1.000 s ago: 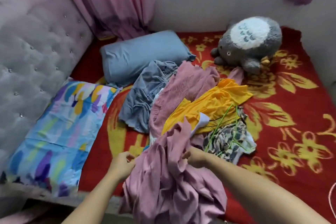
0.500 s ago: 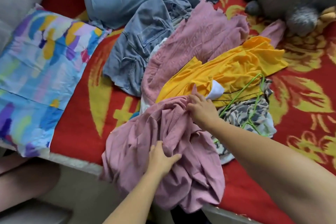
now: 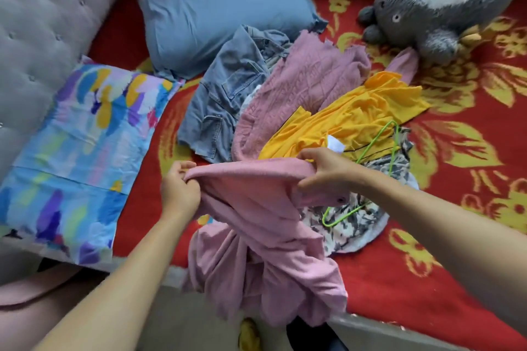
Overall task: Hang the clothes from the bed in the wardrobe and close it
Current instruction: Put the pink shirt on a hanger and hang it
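A pink garment [image 3: 256, 222] hangs over the bed's front edge, its top edge stretched between both hands. My left hand [image 3: 178, 189] pinches its left corner and my right hand [image 3: 325, 171] grips its right corner. Behind it lies a heap of clothes on the red bed [image 3: 456, 251]: a blue denim piece [image 3: 228, 94], a pink knitted top [image 3: 302, 91], a yellow shirt [image 3: 356, 122] and a grey patterned garment [image 3: 356, 222]. A green wire hanger [image 3: 390, 137] rests on the heap, partly hidden by my right wrist. No wardrobe is in view.
A blue pillow [image 3: 222, 17] and a multicoloured pillow [image 3: 79, 151] lie at the left, against the grey tufted headboard [image 3: 42, 23]. A grey plush toy [image 3: 445, 0] sits at the back right. The floor shows below the bed edge.
My left hand has moved up from the middle of the pink garment to its left corner. Both hands have lifted and spread the top edge. The camera has pulled back slightly.
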`<state>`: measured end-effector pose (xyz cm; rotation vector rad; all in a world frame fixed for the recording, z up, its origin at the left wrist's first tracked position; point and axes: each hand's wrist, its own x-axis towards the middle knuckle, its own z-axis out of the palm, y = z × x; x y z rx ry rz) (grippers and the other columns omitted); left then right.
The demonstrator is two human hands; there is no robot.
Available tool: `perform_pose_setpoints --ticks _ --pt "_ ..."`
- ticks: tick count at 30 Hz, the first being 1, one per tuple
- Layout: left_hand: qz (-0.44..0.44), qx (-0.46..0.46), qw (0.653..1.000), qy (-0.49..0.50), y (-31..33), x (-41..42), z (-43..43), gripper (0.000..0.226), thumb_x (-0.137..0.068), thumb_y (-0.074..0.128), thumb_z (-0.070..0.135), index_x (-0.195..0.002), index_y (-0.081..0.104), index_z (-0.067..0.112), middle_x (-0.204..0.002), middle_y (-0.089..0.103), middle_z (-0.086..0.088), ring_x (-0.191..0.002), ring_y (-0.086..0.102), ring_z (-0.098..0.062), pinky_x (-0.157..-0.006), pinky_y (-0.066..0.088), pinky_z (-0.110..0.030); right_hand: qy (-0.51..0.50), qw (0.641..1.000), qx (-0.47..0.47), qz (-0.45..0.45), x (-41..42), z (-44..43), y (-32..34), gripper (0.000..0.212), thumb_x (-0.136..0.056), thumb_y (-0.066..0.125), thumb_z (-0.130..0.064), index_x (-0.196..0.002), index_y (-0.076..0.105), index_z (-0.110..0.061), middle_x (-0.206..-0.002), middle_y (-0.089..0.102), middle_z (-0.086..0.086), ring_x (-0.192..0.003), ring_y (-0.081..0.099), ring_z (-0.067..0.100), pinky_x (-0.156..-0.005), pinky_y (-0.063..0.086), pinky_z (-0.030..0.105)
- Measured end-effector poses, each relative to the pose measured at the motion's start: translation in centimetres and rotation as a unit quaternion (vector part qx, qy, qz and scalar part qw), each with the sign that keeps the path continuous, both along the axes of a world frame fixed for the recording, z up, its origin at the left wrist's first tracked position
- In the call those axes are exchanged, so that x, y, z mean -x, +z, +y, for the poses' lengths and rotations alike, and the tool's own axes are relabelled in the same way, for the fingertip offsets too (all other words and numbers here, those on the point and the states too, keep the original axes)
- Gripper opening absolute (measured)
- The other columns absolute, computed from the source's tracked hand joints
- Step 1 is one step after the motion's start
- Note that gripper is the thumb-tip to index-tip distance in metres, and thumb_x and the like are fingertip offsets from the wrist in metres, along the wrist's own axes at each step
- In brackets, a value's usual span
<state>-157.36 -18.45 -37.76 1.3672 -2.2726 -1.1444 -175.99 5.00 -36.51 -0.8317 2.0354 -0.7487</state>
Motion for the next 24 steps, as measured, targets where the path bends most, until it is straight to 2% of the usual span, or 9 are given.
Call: perform_pose_setpoints --ticks 3,6,8,11,13,15,18,21,24 --pt "-0.045 0.121 0.984 -0.12 5.0 -2.0 -2.0 0.043 -0.064 0.048 -0.005 -0.101 0.062 0.013 -0.095 0.069 -0.016 -0.092 0.063 -0.034 -0.081 0.047 -0.039 0.046 0.997 -0.031 0.061 -2.4 -0.1 4.8 0.025 -0.075 0.068 -0.013 -0.097 0.06 -0.023 -0.076 0.054 -0.014 -0.077 0.052 0.011 -0.059 0.039 0.022" --pt "-0.077 0.21 0.947 -0.23 9.3 -5.1 -3.3 0.049 -0.063 0.054 -0.012 -0.105 0.065 0.01 -0.103 0.066 -0.017 -0.097 0.062 -0.039 -0.082 0.047 -0.042 0.012 1.0 -0.005 0.015 -5.3 0.4 10.3 0.011 -0.083 0.064 -0.021 -0.073 0.061 -0.025 -0.07 0.055 -0.007 -0.068 0.049 0.01 -0.06 0.039 0.031" --pt "-0.067 0.216 0.942 -0.248 11.9 -7.4 -4.0 0.043 -0.066 0.054 -0.008 -0.103 0.069 0.01 -0.098 0.068 -0.017 -0.094 0.063 -0.037 -0.079 0.047 -0.04 0.012 1.0 -0.015 0.006 -8.1 0.8 14.2 0.023 -0.083 0.061 -0.032 -0.066 0.056 -0.018 -0.066 0.046 -0.001 -0.061 0.039 0.016 -0.054 0.032 0.034" --pt "0.068 0.038 0.973 -0.216 16.6 -10.1 -3.7 0.034 -0.07 0.051 0.005 -0.096 0.068 0.018 -0.077 0.072 -0.002 -0.074 0.066 -0.025 -0.065 0.05 -0.031 0.028 1.0 -0.012 -0.003 -12.8 1.6 20.2 0.027 -0.087 0.062 -0.033 -0.068 0.056 -0.015 -0.066 0.045 0.003 -0.062 0.039 0.018 -0.055 0.032 0.034" --pt "0.179 -0.082 0.963 -0.182 19.9 -11.6 -3.3 0.027 -0.082 0.055 -0.002 -0.094 0.062 0.022 -0.061 0.068 0.01 -0.055 0.059 -0.008 -0.051 0.047 -0.018 0.015 1.0 0.006 -0.02 -15.7 2.4 24.8 0.032 -0.087 0.065 -0.035 -0.066 0.065 -0.011 -0.063 0.058 -0.001 -0.058 0.051 0.015 -0.055 0.041 0.028" --pt "0.241 -0.089 0.943 -0.212 23.1 -13.1 -3.2 0.022 -0.084 0.058 0.002 -0.096 0.062 0.02 -0.067 0.069 0.011 -0.059 0.059 -0.003 -0.054 0.048 -0.016 -0.012 0.996 0.059 -0.059 -18.4 3.3 29.4 0.029 -0.091 0.064 -0.025 -0.064 0.072 -0.016 -0.065 0.068 0.0 -0.057 0.06 0.01 -0.051 0.047 0.02" --pt "0.278 -0.059 0.919 -0.273 27.8 -14.9 -3.4 0.019 -0.077 0.058 0.011 -0.092 0.065 0.019 -0.073 0.069 0.013 -0.07 0.06 -0.001 -0.065 0.049 -0.014 -0.063 0.978 0.165 -0.114 -20.8 4.7 34.4 0.027 -0.08 0.068 -0.026 -0.088 0.072 -0.001 -0.082 0.07 0.016 -0.069 0.065 0.021 -0.062 0.053 0.027" --pt "0.224 0.037 0.912 -0.343 30.1 -15.6 -4.3 0.009 -0.078 0.062 0.021 -0.086 0.067 0.02 -0.07 0.069 0.009 -0.067 0.058 -0.003 -0.062 0.049 -0.021 -0.082 0.984 0.143 -0.075 -20.6 5.5 35.7 0.043 -0.079 0.073 -0.032 -0.101 0.068 0.004 -0.095 0.069 0.025 -0.079 0.063 0.03 -0.073 0.053 0.041" --pt "0.057 0.237 0.887 -0.391 28.1 -14.9 -5.1 0.026 -0.073 0.051 0.033 -0.085 0.07 0.019 -0.077 0.07 -0.005 -0.076 0.065 -0.025 -0.064 0.046 -0.034 -0.095 0.986 0.007 0.137 -18.6 5.0 32.1 0.035 -0.087 0.068 -0.035 -0.081 0.064 0.0 -0.071 0.057 0.013 -0.066 0.052 0.025 -0.06 0.045 0.039"
